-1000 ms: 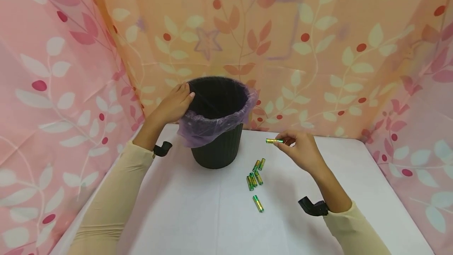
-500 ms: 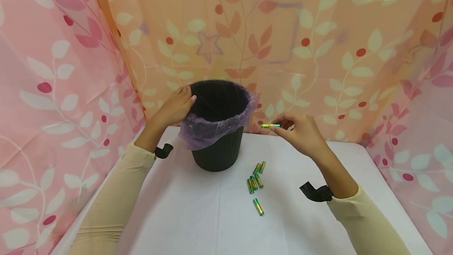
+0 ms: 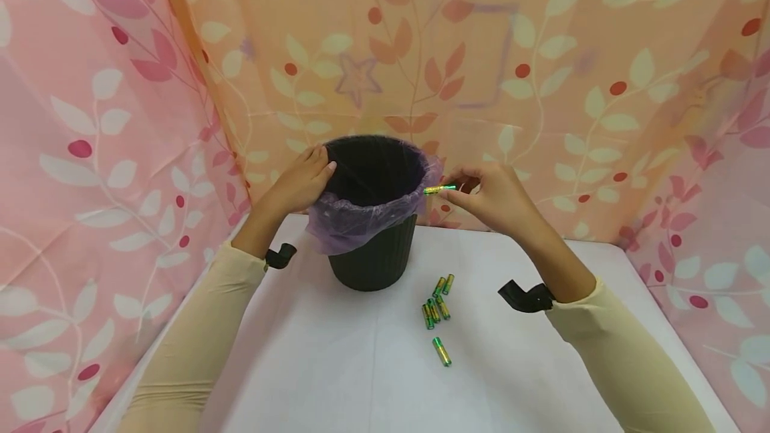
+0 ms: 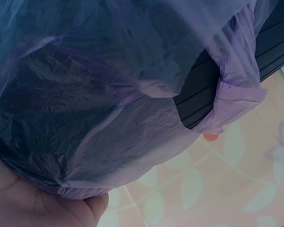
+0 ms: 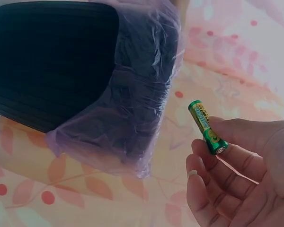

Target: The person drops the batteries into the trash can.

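Note:
A black ribbed trash bin (image 3: 373, 262) stands upright on the table, with a thin purple plastic bag (image 3: 355, 222) folded over its rim. My left hand (image 3: 301, 182) grips the bag-covered rim at its left side. Just right of the rim, my right hand (image 3: 496, 196) pinches a green and gold battery (image 5: 206, 125) between thumb and fingers, held roughly level in the head view. In the right wrist view the battery is apart from the bag. Several similar batteries (image 3: 434, 311) lie loosely grouped on the table right of the bin, and a single battery (image 3: 442, 351) lies nearer. The bin's bottom inside is hidden.
A white cloth covers the table (image 3: 313, 366). Behind it hangs an orange leaf-patterned curtain (image 3: 481, 132), with pink patterned cloth (image 3: 102, 199) on both sides. Black wrist mounts (image 3: 526, 297) stick out from both wrists.
My right hand has lifted the battery up and leftward from above the table to beside the bin's rim. The left hand stays on the rim, and the batteries on the table lie as before.

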Motion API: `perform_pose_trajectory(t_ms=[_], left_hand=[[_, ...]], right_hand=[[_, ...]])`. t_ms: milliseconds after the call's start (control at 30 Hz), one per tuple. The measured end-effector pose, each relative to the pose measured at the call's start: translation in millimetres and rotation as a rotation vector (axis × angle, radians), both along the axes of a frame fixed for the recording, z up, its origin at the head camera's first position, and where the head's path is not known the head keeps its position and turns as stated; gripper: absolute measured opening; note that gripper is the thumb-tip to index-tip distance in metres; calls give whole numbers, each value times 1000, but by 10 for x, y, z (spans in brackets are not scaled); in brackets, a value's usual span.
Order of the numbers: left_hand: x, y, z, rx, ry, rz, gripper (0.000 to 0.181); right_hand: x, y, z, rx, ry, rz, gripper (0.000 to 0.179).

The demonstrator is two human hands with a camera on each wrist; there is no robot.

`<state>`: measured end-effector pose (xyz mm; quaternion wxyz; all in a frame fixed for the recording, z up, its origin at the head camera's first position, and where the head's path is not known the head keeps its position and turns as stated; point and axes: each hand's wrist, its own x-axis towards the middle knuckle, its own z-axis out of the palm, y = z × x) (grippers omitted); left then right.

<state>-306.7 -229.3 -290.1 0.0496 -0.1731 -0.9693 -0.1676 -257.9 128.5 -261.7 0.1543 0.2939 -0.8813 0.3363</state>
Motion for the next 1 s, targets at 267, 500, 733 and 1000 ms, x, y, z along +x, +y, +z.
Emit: perform_pose_trajectory(t_ms=[267, 500, 733, 1000], left_hand=[[29, -50, 41, -10, -23, 19, 65], [33, -25, 26, 2, -27, 13, 66], [38, -16, 21, 10, -24, 20, 66], [15, 17, 9, 9, -19, 15, 65]], right_hand=[[-165, -298, 37, -36, -42, 80, 8], [-283, -455, 50, -1, -53, 75, 12], [-396, -587, 90, 46, -12, 90, 14], [-521, -683, 76, 99, -41, 78, 16]])
